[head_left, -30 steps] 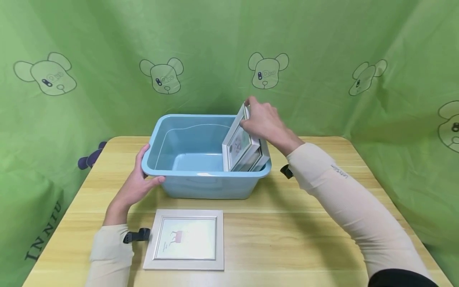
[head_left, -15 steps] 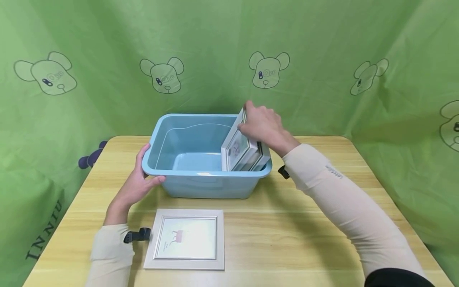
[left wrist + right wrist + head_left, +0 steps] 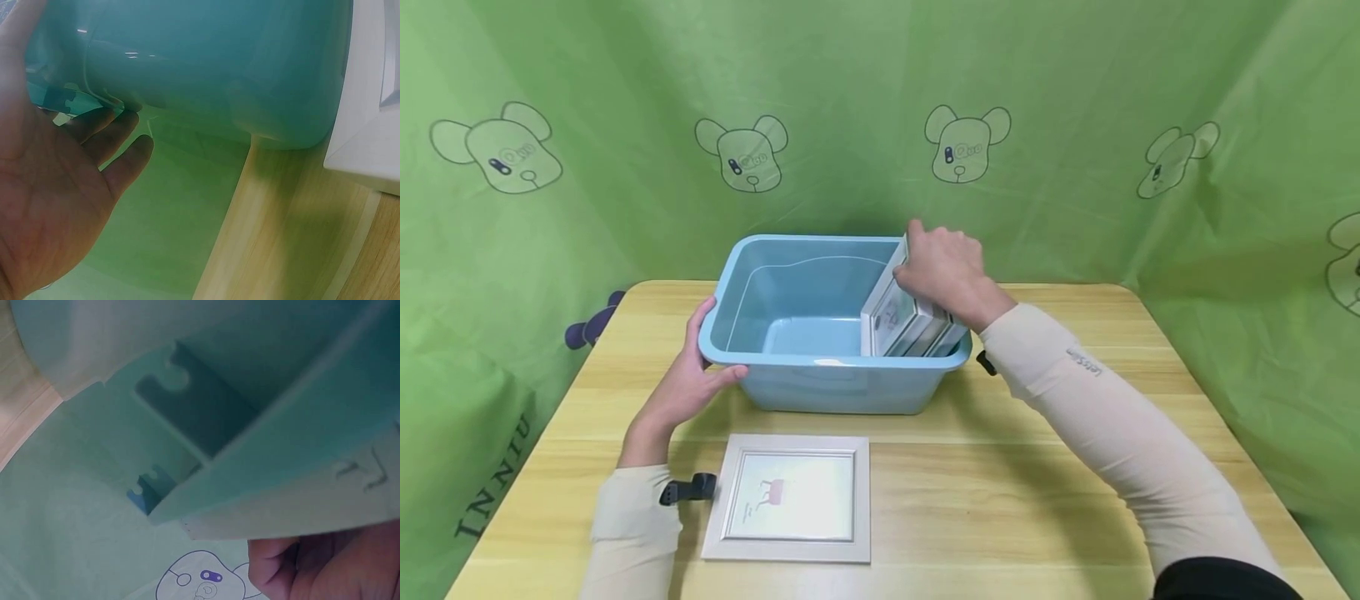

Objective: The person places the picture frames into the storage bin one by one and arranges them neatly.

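Observation:
My right hand point(image 3: 942, 265) grips the top of a white picture frame point(image 3: 887, 321), which leans to the right inside the light blue basin point(image 3: 835, 385). More white frames point(image 3: 934, 340) stand tilted behind it against the basin's right wall, partly hidden by the hand. At the basin's front left corner, my left hand point(image 3: 688, 379) holds the rim, thumb over the front and index finger along the left side. Its other fingers, in the left wrist view, reach loosely below the rim. Another white frame point(image 3: 861, 500), with a pink animal picture, lies face up before the basin.
The wooden table point(image 3: 1037, 467) carries all of this. Behind and beside it hangs a green curtain point(image 3: 850, 100) printed with bear heads. A small purple object point(image 3: 593, 323) shows past the table's left edge. Each wrist wears a black strap.
My right hand has moved down and slightly left, and the frame it grips has sunk lower into the basin. My left hand keeps its place on the rim.

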